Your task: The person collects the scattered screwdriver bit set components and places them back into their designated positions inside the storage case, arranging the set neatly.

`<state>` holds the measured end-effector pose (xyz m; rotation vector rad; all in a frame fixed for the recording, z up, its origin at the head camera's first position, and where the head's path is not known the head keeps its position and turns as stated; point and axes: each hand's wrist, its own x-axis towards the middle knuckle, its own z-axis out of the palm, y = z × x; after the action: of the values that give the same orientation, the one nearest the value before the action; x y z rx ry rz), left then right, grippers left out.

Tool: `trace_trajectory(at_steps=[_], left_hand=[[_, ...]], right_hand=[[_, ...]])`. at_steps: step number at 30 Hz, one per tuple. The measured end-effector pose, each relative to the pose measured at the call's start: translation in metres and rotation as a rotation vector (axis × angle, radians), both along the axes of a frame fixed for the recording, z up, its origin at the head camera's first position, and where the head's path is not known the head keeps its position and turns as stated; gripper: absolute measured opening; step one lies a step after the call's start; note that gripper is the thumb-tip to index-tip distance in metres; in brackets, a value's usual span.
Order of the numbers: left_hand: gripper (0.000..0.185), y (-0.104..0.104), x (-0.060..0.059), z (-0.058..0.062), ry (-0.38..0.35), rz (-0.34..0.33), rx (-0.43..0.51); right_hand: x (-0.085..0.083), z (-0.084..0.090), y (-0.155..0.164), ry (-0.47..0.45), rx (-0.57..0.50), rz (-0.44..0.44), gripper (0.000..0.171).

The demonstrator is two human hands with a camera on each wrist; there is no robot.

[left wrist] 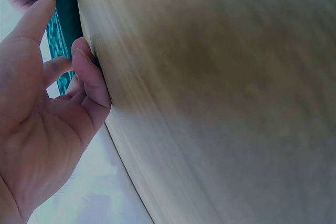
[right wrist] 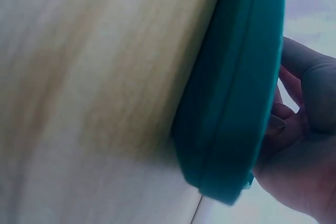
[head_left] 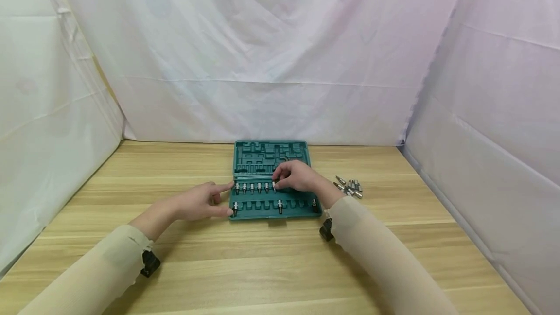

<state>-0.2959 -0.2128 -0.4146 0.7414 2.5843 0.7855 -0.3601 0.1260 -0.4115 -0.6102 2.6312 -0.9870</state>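
A green plastic socket case [head_left: 255, 216] lies unfolded on the table, its moulded lid [head_left: 262, 147] toward the back. My left hand [head_left: 197, 202] is at the case's left side, with the thumb and index finger extended against the edge; in the left wrist view its other fingers bend loosely beside the green wall [left wrist: 65, 11]. My right hand [head_left: 299, 177] reaches over the tray and pinches a small silver bit socket [head_left: 274, 186] at the back row. Several bit sockets [head_left: 252, 188] stand in that row to its left. The front row holds three, including a middle one [head_left: 280, 206].
Right of the case lies a loose pile of bit sockets [head_left: 348, 187] on the wooden table [head_left: 210, 261]. White cloth [head_left: 262, 62] hangs behind and on both sides. In the right wrist view the case's wall [right wrist: 231, 93] hides part of the right hand.
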Motion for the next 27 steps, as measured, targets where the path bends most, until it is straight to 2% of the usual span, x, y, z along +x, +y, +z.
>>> trace_trajectory(at_steps=[10,20,27], left_hand=[[0.091,0.001,0.0005,-0.0011,0.009,0.003,-0.011],[0.091,0.0018,0.0009,-0.0004,0.004,0.006,-0.001],[0.091,0.0016,0.001,-0.001,-0.002,0.003,0.003]], right_hand=[[-0.0014,-0.0009,0.0007,-0.017,-0.013,0.004,0.008],[-0.0017,0.0002,-0.0026,-0.012,0.026,-0.017,0.006],[-0.0013,-0.0009,-0.0019,-0.018,0.023,0.004,0.006]])
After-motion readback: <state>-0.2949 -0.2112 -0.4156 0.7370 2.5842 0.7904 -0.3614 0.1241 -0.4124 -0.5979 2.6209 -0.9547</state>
